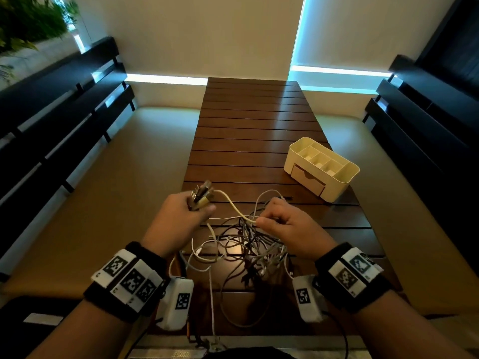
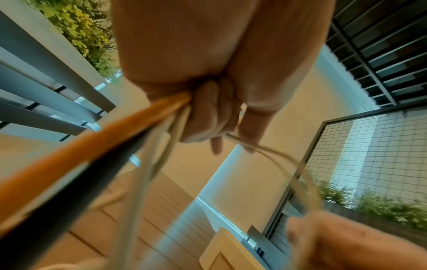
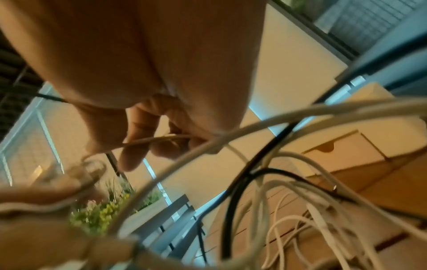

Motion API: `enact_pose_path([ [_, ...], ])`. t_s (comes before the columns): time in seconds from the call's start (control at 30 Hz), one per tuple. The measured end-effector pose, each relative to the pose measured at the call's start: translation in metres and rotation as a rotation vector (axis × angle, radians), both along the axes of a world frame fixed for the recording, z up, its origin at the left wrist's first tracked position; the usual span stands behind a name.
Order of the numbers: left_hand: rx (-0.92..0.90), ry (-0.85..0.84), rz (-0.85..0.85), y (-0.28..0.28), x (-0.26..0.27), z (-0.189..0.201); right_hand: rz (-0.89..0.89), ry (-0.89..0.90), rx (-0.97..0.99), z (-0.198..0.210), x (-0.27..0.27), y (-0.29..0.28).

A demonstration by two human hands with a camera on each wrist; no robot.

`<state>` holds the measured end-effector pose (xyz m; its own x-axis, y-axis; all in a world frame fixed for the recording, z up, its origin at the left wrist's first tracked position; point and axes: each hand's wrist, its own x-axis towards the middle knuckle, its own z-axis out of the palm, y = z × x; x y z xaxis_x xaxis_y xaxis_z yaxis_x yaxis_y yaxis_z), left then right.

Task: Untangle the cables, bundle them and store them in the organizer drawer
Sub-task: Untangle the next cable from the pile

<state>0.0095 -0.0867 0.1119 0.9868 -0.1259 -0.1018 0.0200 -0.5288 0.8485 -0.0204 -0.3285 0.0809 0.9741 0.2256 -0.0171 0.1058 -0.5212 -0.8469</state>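
A tangle of white, grey and dark cables (image 1: 246, 250) lies on the near end of the brown slatted table (image 1: 248, 125). My left hand (image 1: 199, 207) grips a small bunch of gathered cable (image 1: 201, 196), raised above the table's left edge. In the left wrist view its fingers (image 2: 208, 117) curl round orange, black and white strands. One white cable (image 1: 230, 204) runs from that bunch to my right hand (image 1: 261, 222), which pinches it above the tangle; the pinch shows in the right wrist view (image 3: 161, 139). The cream organizer (image 1: 344, 177) stands at the right, its drawer (image 1: 308, 178) closed.
Dark slatted benches (image 1: 64, 104) run along both sides, with pale cushions (image 1: 129, 190) beside the table. Some cable loops hang over the table's near edge (image 1: 215, 320). The far half of the table holds nothing but its slats.
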Motion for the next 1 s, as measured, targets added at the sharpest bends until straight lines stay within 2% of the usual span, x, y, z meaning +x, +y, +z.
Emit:
enact_pose_path([
  [0.07,-0.067,-0.099,-0.001,-0.005,-0.004,0.008,-0.036,-0.027,-0.107,-0.008,0.007,-0.002],
  [0.17,-0.141,-0.228,0.014,-0.015,-0.006,0.017,-0.087,-0.107,-0.166,-0.017,0.016,-0.001],
  [0.27,-0.197,-0.313,0.000,-0.026,-0.006,0.021,-0.136,-0.291,-0.236,-0.018,0.027,0.003],
  [0.4,-0.247,-0.388,-0.048,-0.037,-0.009,0.024,-0.108,-0.490,-0.370,-0.015,0.038,0.010],
  [0.53,-0.255,-0.447,-0.028,-0.039,-0.013,0.027,-0.115,-0.486,-0.504,-0.023,0.038,0.008],
  [0.6,-0.200,-0.401,-0.063,-0.040,-0.010,0.024,-0.108,-0.487,-0.491,-0.027,0.035,0.009],
  [0.7,-0.041,-0.172,-0.168,-0.043,-0.003,0.013,-0.099,-0.542,-0.383,-0.021,0.032,0.017],
  [0.77,-0.018,-0.054,-0.224,-0.046,-0.003,0.004,-0.105,-0.592,-0.282,-0.012,0.031,0.021],
  [0.9,-0.004,-0.065,-0.213,-0.046,-0.002,0.000,-0.120,-0.616,-0.185,-0.005,0.025,0.024],
  [1.0,-0.011,-0.094,-0.201,-0.047,-0.006,0.006,-0.126,-0.520,-0.074,-0.006,0.018,0.024],
])
